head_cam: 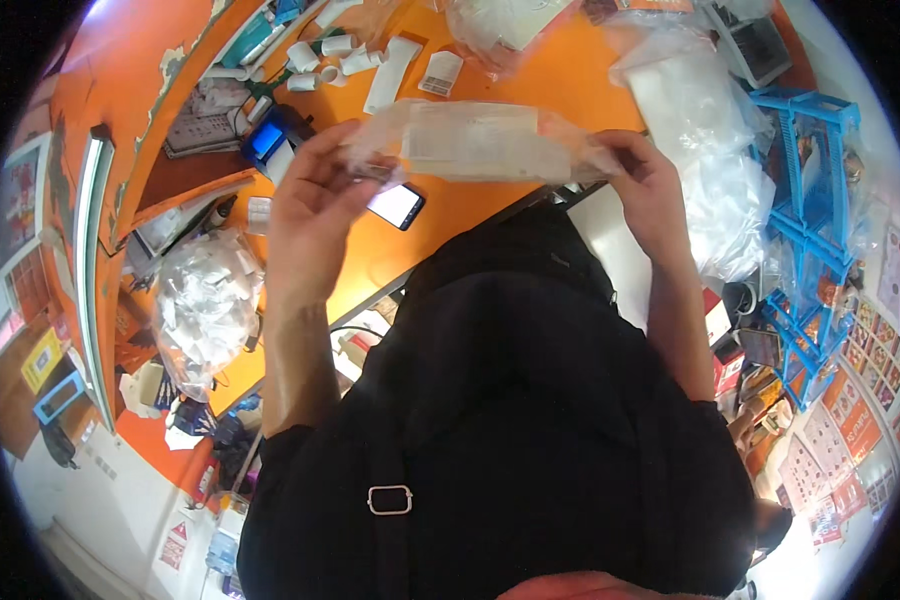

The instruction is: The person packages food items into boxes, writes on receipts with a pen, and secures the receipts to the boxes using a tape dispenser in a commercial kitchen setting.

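Stretched between my two hands is a clear plastic bag (pixel 487 142), with a pale printed sheet or label showing through it. The print is blurred. My left hand (pixel 319 195) pinches the bag's left end between thumb and fingers. At the opposite end, my right hand (pixel 641 176) grips a gathered corner of the plastic. The bag hangs above an orange table (pixel 480 206). Just below my left fingers, a smartphone (pixel 399 205) with a lit white screen lies on that table.
Small white paper rolls (pixel 319 64) and a printed slip (pixel 441 73) lie at the table's back. A blue device (pixel 270 139) with a lit screen stands left. Further left is a plastic bag of white scraps (pixel 206 307). Large clear bags (pixel 709 157) and a blue rack (pixel 806 202) stand right.
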Action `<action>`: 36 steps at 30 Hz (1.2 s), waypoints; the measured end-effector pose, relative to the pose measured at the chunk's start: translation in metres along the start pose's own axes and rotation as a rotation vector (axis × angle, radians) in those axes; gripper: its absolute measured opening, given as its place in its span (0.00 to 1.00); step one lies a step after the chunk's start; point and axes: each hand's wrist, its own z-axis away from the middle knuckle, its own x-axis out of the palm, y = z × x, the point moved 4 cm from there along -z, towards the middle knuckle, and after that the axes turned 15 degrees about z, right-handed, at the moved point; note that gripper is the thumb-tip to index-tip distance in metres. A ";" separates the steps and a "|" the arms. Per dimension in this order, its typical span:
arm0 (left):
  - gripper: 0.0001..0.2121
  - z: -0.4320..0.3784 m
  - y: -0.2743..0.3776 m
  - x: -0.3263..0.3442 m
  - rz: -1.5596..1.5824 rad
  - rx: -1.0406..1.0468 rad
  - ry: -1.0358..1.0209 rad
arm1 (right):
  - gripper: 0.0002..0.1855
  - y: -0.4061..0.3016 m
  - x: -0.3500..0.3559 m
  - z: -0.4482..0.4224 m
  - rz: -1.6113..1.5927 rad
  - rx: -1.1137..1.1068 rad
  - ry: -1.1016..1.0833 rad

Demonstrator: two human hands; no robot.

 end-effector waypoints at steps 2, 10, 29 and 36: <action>0.19 0.004 0.000 0.007 -0.033 -0.003 -0.091 | 0.14 -0.025 -0.001 0.007 0.176 -0.130 0.050; 0.15 -0.014 -0.019 0.000 -0.141 0.076 -0.178 | 0.14 -0.050 0.094 -0.022 1.052 -0.404 -0.276; 0.15 -0.025 -0.066 0.002 0.246 0.043 -0.252 | 0.21 0.083 0.087 -0.037 1.695 -0.167 -0.364; 0.12 -0.023 -0.049 -0.022 0.069 0.109 -0.204 | 0.20 -0.081 0.083 -0.005 1.598 -0.073 -0.578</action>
